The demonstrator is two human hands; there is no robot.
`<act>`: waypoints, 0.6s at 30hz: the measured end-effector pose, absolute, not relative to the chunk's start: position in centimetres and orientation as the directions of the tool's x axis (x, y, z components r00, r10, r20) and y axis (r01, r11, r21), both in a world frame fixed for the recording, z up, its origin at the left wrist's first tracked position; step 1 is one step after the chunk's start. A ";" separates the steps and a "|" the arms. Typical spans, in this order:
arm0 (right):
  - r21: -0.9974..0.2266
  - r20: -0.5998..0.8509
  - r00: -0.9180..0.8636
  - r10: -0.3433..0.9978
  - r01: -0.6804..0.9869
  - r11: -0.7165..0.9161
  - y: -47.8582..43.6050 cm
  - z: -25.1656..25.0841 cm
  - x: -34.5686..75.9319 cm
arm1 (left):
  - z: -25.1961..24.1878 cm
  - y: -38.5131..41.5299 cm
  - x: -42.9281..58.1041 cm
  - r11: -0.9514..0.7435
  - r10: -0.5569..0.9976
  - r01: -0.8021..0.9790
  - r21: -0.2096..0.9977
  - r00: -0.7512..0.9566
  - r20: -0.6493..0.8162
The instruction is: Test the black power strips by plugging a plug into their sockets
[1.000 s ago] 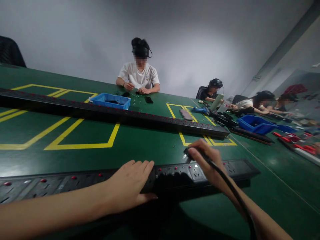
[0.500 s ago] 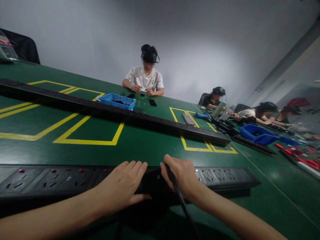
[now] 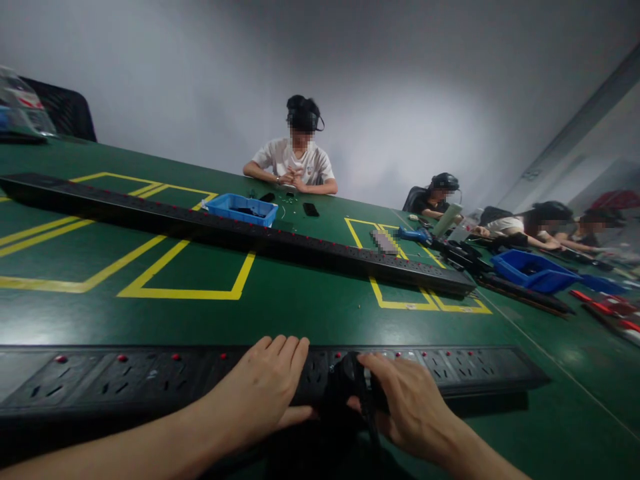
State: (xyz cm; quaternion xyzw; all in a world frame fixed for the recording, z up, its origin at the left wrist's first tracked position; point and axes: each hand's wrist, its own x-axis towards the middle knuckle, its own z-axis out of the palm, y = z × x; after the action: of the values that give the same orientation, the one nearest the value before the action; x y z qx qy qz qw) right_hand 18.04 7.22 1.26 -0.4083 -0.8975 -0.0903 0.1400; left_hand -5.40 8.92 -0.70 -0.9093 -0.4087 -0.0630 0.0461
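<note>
A long black power strip (image 3: 105, 381) with red lights lies across the near table. My left hand (image 3: 270, 383) is wrapped over its middle, fingers on the far side and thumb on the near side. To the right of it, my right hand (image 3: 410, 397) is closed round a black plug (image 3: 350, 373). The plug is at the strip's sockets; how deep its pins sit is hidden. From the plug a black cable (image 3: 370, 417) runs down towards me.
A second power strip (image 3: 280, 248) lies farther back, across yellow tape outlines. Beyond it stand a light-blue tray (image 3: 241, 208) and a phone (image 3: 311, 210), before a seated person. At right are a dark-blue bin (image 3: 535, 270), tools and several co-workers.
My right hand has turned and shifted a little right, bringing the plug into view over the sockets. The left hand keeps its hold. The camera view has shifted slightly.
</note>
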 end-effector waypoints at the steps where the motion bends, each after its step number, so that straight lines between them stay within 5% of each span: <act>1: 0.069 0.340 -0.627 0.701 0.760 0.646 7.2 1.3 18.3 | -0.7 9.0 -4.9 -0.672 0.729 0.740 -0.032 0.668 0.150; 10: 0.094 0.236 -0.604 0.761 0.794 0.601 9.0 2.6 19.7 | -1.0 9.6 -1.4 -0.685 0.724 0.728 0.014 0.680 0.113; 18: -0.073 0.266 -0.548 0.793 0.809 0.584 8.6 0.5 19.4 | -0.1 9.6 -1.2 -0.711 0.698 0.701 -0.063 0.713 0.058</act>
State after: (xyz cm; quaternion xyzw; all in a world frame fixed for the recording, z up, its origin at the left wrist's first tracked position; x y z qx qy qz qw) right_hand 19.45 8.65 0.48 -0.4554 -0.8793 -0.0288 0.1364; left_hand -1.23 9.58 -0.12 -0.9247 -0.3783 -0.0147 0.0400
